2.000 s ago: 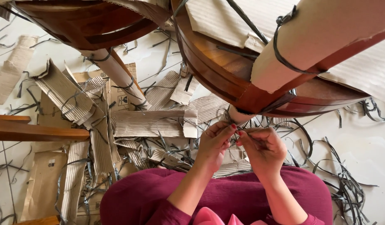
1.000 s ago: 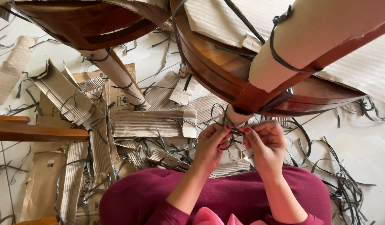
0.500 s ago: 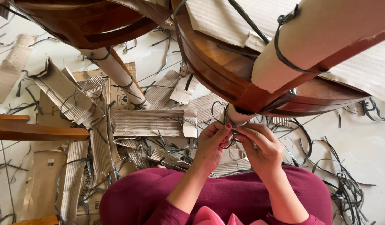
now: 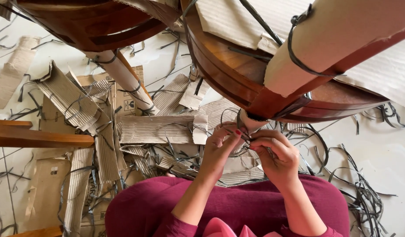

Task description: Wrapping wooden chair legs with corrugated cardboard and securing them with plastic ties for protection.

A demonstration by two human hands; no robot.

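Both hands, left hand [image 4: 220, 142] and right hand [image 4: 275, 153], pinch a dark strap [image 4: 237, 120] around the cardboard-wrapped chair leg [image 4: 250, 125] just beyond them.

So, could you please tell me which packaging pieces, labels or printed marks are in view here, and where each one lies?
Flattened brown cardboard sheet: on the floor left of centre, with small dark printed symbols.
Brown corrugated cardboard strips: strewn about the pale floor, unprinted.
Tan cardboard wrap: round a wooden furniture leg, upper right, bound with black strapping.
Flat brown carton piece: lower left, with a small dark printed mark.
No signs or screens.
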